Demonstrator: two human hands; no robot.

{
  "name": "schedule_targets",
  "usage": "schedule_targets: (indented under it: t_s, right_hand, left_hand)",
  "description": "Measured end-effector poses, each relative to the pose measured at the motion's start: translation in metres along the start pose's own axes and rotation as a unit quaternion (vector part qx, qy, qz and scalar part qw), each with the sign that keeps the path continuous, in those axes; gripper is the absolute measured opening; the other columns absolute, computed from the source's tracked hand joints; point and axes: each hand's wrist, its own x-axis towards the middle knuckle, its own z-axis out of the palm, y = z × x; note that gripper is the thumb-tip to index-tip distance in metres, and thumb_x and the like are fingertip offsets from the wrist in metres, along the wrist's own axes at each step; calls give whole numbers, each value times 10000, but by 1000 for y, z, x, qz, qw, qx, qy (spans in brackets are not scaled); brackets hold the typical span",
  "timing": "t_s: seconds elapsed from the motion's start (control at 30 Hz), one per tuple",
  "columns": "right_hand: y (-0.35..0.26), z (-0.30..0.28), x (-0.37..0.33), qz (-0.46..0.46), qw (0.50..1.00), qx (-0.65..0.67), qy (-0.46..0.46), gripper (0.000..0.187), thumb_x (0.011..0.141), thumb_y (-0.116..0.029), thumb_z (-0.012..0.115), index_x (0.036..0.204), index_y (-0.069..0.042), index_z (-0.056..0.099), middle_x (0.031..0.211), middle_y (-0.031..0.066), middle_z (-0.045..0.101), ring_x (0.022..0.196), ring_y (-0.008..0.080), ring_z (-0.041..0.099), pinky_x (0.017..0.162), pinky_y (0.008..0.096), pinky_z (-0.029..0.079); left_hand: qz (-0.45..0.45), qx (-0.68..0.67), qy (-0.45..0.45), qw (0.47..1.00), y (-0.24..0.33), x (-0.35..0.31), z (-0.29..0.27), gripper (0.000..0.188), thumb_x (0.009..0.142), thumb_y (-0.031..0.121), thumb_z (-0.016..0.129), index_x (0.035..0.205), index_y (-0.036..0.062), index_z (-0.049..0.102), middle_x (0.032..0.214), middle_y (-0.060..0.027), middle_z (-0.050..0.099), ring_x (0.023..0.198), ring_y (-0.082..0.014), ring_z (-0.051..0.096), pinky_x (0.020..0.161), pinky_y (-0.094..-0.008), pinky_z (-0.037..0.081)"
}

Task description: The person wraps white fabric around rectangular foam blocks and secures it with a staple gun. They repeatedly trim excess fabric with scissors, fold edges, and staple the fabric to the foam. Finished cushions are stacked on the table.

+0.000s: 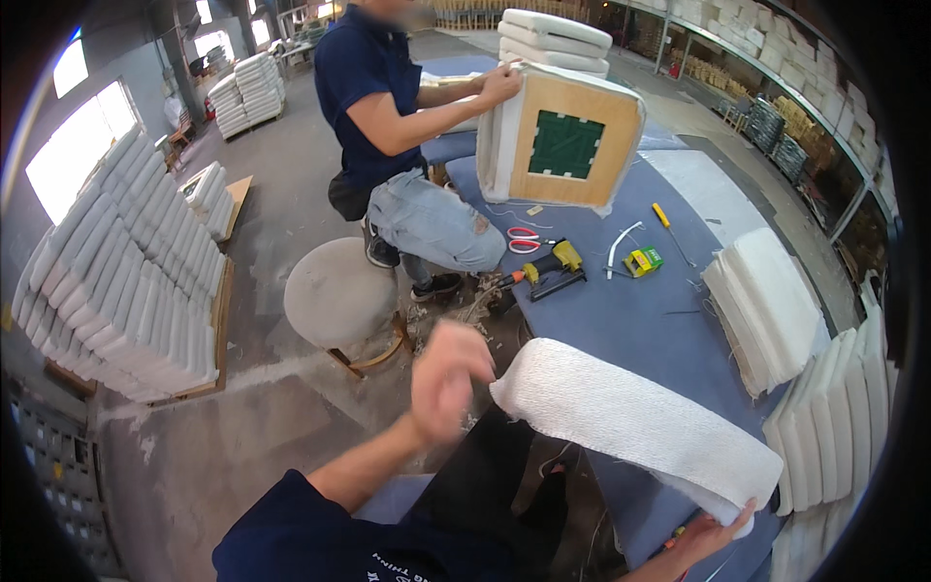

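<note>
A white textured seat cushion [635,417] lies tilted across my lap and the table's near edge. My right hand [716,535] is closed round its near right corner, with the thumb on top. Beside the cushion's left corner my left hand [451,383] is raised, fingers curled and blurred by motion. Whatever is in those fingers, if anything, cannot be made out. A tool with a red and yellow handle [675,535] partly shows next to my right hand.
On the blue table [621,325] lie a staple gun [553,270], red-handled scissors [529,241], a green-yellow tape measure [642,260] and a yellow-handled screwdriver [662,215]. Opposite, a co-worker [388,107] holds an upright wood-backed cushion [520,155]. Cushion stacks [761,310] stand right; a round stool [339,291] stands left.
</note>
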Motion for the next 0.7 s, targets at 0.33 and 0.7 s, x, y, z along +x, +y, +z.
schedule_targets:
  t_s: [0.33,0.7]
  right_hand:
    - [-57,112,-42,75,992,-100,-3,969,991,-585,751,1703,-54,365,1684,221,480,1555,373,447,1283,541,365]
    - [-57,125,-43,90,987,-130,39,864,1028,-554,676,1674,-52,400,1634,194,523,1489,363,515,1219,535,438]
  left_hand:
    - [-236,111,8,965,-240,-33,-131,221,1133,161,518,1059,-13,634,1067,-100,597,1015,-210,586,959,-335,475]
    - [-223,206,-65,950,-325,34,-171,129,1065,148,628,1022,27,613,928,-77,585,875,-198,569,812,-359,497]
